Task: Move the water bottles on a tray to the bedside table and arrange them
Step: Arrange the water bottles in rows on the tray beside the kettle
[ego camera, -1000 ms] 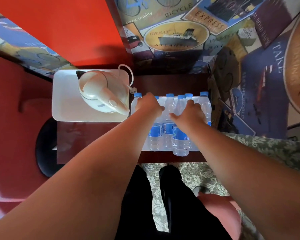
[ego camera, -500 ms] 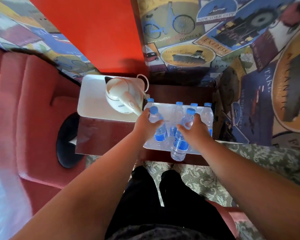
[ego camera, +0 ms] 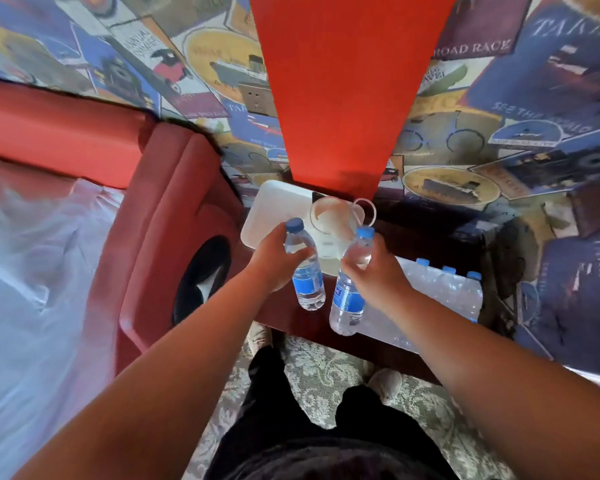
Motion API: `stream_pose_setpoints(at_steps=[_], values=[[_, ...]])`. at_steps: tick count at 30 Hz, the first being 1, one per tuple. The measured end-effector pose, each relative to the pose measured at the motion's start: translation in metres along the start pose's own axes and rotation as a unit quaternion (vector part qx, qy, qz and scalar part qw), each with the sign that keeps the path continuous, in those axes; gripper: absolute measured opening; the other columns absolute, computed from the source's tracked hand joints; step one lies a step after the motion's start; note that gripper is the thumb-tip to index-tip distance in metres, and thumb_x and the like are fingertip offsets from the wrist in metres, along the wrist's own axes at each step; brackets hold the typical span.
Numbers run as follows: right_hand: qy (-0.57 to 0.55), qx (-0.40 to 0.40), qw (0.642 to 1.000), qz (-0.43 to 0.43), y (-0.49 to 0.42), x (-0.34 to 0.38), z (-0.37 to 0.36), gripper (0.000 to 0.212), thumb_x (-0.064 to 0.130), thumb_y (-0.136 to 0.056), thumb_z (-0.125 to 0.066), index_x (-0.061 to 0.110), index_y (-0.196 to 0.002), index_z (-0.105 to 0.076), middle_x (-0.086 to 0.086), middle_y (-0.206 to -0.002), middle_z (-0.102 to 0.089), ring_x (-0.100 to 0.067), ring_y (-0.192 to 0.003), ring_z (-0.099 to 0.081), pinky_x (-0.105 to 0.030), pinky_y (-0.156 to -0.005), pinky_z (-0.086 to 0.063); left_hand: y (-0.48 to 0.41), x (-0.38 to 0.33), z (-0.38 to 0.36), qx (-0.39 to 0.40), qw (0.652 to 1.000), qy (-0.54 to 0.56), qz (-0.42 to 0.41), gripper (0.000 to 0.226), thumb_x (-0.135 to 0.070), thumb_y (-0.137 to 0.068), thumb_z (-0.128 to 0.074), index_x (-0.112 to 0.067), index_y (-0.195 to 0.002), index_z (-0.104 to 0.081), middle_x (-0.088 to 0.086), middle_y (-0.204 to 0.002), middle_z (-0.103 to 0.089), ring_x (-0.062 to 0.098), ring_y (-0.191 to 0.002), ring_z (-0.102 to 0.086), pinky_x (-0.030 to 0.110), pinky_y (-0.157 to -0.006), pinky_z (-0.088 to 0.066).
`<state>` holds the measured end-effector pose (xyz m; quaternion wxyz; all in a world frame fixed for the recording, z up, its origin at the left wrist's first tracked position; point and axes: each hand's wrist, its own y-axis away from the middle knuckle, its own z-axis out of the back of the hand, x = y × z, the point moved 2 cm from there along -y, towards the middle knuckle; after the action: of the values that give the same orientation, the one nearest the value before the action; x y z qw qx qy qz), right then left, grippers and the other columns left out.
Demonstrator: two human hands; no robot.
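- The left hand (ego camera: 274, 263) grips the left bottle (ego camera: 307, 282) around its upper part. The bottle is round, of thin clear plastic, with a blue cap and a blue label.
- The right hand (ego camera: 378, 277) grips the right bottle (ego camera: 347, 299), of the same kind, also near its shoulder.
- The two bottles lean with the caps apart and the bottoms near each other, not touching. I cannot tell if the bottoms rest on anything.
- The left bottle is over the dark glossy wood of the bedside table (ego camera: 314, 322). The right bottle is over the near left corner of the pale tray (ego camera: 381, 327).
- The other bottles (ego camera: 444, 289) stand close together on this tray, at the right, partly behind the right arm.
- Just far of the hands, a smooth white kettle (ego camera: 329, 216) stands on a white tray (ego camera: 271, 209) with round corners. It takes the far left part of the table.
- Bare wood shows along the near edge of the table.
- At the left stands a bed (ego camera: 160, 209) with a red padded frame. A carpet (ego camera: 319, 372) with a leaf pattern covers the floor, and a wall (ego camera: 499, 98) with printed posters stands behind.
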<state>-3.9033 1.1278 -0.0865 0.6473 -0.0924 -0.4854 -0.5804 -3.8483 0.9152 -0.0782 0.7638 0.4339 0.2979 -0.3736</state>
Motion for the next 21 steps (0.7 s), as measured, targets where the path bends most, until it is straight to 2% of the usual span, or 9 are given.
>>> stream_pose_setpoints(at_steps=[2, 5, 6, 9, 12, 14, 17, 21], values=[[0.018, -0.003, 1.000, 0.025, -0.014, 0.029, -0.020, 0.061, 0.048, -0.083, -0.066, 0.033, -0.135, -0.038, 0.010, -0.107, -0.064, -0.011, -0.094, -0.062, -0.033, -0.078, -0.052, -0.014, 0.003, 0.032, -0.010, 1.000, -0.018, -0.008, 0.047, -0.029, -0.083, -0.078, -0.027, -0.125, -0.057, -0.004, -0.115, -0.069, 0.017, -0.104, -0.066, 0.045, -0.096, -0.054], [0.028, -0.028, 0.998, 0.042, -0.039, 0.070, -0.051, 0.059, 0.048, -0.081, -0.069, 0.032, -0.131, -0.041, 0.021, -0.096, -0.055, 0.003, -0.080, -0.055, -0.019, -0.066, -0.043, -0.041, 0.007, 0.077, -0.036, 0.995, -0.085, -0.025, 0.057, -0.037, -0.083, -0.076, -0.024, -0.133, -0.053, -0.002, -0.122, -0.068, 0.020, -0.109, -0.064, 0.042, -0.096, -0.051], [0.018, -0.029, 0.999, 0.038, -0.048, 0.081, -0.062, 0.060, 0.045, -0.081, -0.070, 0.032, -0.132, -0.042, 0.020, -0.096, -0.056, 0.004, -0.080, -0.055, -0.017, -0.065, -0.042, -0.051, 0.010, 0.090, -0.045, 0.994, -0.096, -0.028, 0.058, -0.039, -0.082, -0.076, -0.025, -0.134, -0.052, -0.002, -0.121, -0.068, 0.021, -0.109, -0.064, 0.041, -0.095, -0.051], [-0.031, -0.026, 0.999, 0.015, -0.078, 0.109, -0.091, 0.059, 0.032, -0.080, -0.075, 0.026, -0.131, -0.046, 0.004, -0.107, -0.065, -0.013, -0.095, -0.064, -0.029, -0.078, -0.051, -0.081, 0.019, 0.123, -0.055, 0.996, -0.067, -0.030, 0.051, -0.040, -0.080, -0.077, -0.029, -0.125, -0.057, -0.006, -0.112, -0.071, 0.019, -0.102, -0.066, 0.041, -0.091, -0.054], [-0.021, -0.071, 0.997, 0.013, -0.104, 0.130, -0.111, 0.050, 0.027, -0.076, -0.078, 0.024, -0.119, -0.053, 0.004, -0.100, -0.068, -0.016, -0.093, -0.066, -0.036, -0.083, -0.054, -0.116, 0.024, 0.142, -0.045, 0.996, -0.066, -0.038, 0.041, -0.036, -0.078, -0.078, -0.028, -0.116, -0.062, -0.008, -0.103, -0.070, 0.017, -0.095, -0.066, 0.036, -0.086, -0.053], [0.005, -0.109, 0.994, 0.007, -0.119, 0.138, -0.123, 0.047, 0.031, -0.074, -0.079, 0.025, -0.113, -0.054, 0.007, -0.096, -0.068, -0.018, -0.089, -0.065, -0.036, -0.079, -0.053, -0.138, 0.025, 0.147, -0.038, 0.995, -0.075, -0.047, 0.038, -0.032, -0.077, -0.079, -0.027, -0.111, -0.061, -0.011, -0.097, -0.067, 0.014, -0.089, -0.064, 0.030, -0.079, -0.049], [0.034, -0.171, 0.985, -0.008, -0.142, 0.142, -0.139, 0.043, 0.033, -0.076, -0.078, 0.025, -0.109, -0.053, 0.005, -0.095, -0.067, -0.023, -0.090, -0.063, -0.031, -0.073, -0.045, -0.169, 0.027, 0.144, -0.021, 0.995, -0.086, -0.052, 0.044, -0.031, -0.075, -0.082, -0.027, -0.113, -0.060, -0.015, -0.095, -0.062, 0.010, -0.084, -0.058, 0.025, -0.076, -0.041], [0.003, -0.218, 0.975, -0.047, -0.172, 0.142, -0.157, 0.041, 0.029, -0.077, -0.077, 0.025, -0.110, -0.053, 0.004, -0.096, -0.068, -0.025, -0.092, -0.063, -0.028, -0.074, -0.042, -0.201, 0.028, 0.134, 0.009, 0.988, -0.130, -0.086, 0.039, -0.026, -0.074, -0.083, -0.027, -0.103, -0.057, -0.015, -0.087, -0.055, 0.015, -0.084, -0.055, 0.025, -0.073, -0.036]])
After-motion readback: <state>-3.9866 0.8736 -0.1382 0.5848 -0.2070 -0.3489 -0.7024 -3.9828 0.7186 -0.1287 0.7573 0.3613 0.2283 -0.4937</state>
